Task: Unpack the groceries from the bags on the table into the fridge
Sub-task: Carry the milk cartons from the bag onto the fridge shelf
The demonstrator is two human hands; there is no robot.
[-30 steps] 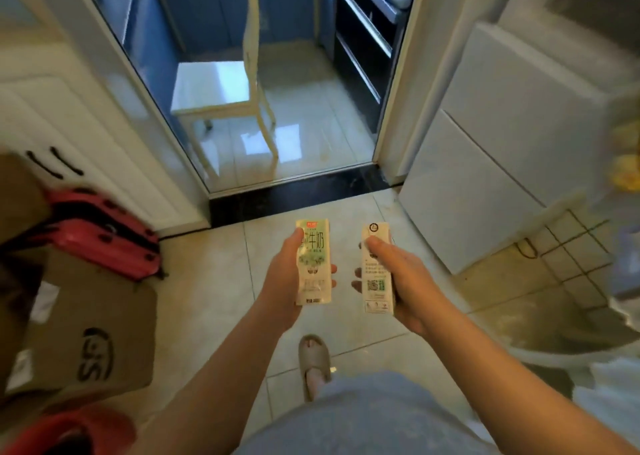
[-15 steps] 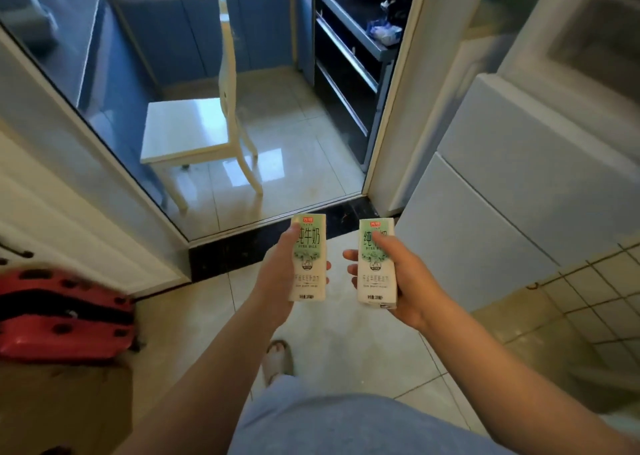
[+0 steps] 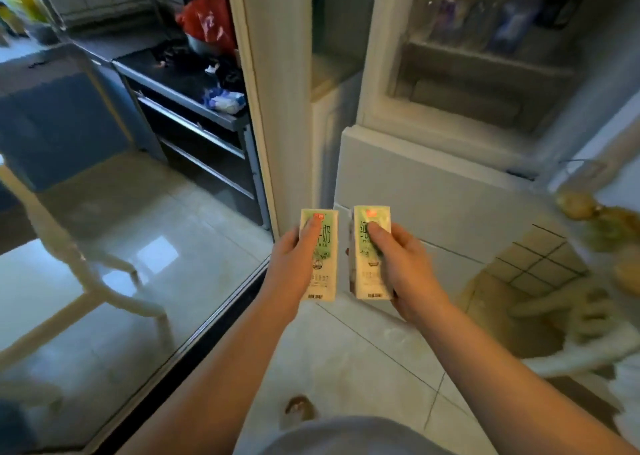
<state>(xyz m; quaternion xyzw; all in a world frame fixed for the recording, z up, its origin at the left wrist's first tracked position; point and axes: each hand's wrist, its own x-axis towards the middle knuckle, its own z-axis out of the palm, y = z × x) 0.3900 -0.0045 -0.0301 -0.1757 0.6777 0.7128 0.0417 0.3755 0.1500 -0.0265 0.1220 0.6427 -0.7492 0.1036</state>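
I hold two small green-and-white milk cartons upright in front of me. My left hand (image 3: pixel 289 267) grips the left milk carton (image 3: pixel 323 271), thumb across its front. My right hand (image 3: pixel 407 267) grips the right milk carton (image 3: pixel 367 274) the same way. The two cartons are side by side, a small gap between them. The white fridge (image 3: pixel 433 191) stands just ahead and to the right, its upper compartment open with shelves and blurred items inside. The open fridge door (image 3: pixel 609 233) at the right edge carries yellowish items in its racks.
A white door post (image 3: pixel 273 91) rises left of the fridge. Beyond a dark threshold (image 3: pixel 207 337) lies a kitchen with a black stove unit (image 3: pixel 194 108), a red bag (image 3: pixel 207 22) and a white chair (image 3: pixel 86 274). A slippered foot (image 3: pixel 299 409) shows on the tiled floor.
The view has swung up and to the right toward the fridge, whose open upper compartment now shows. Both hands still hold the cartons, now closer together; the right carton was turned front-side up.
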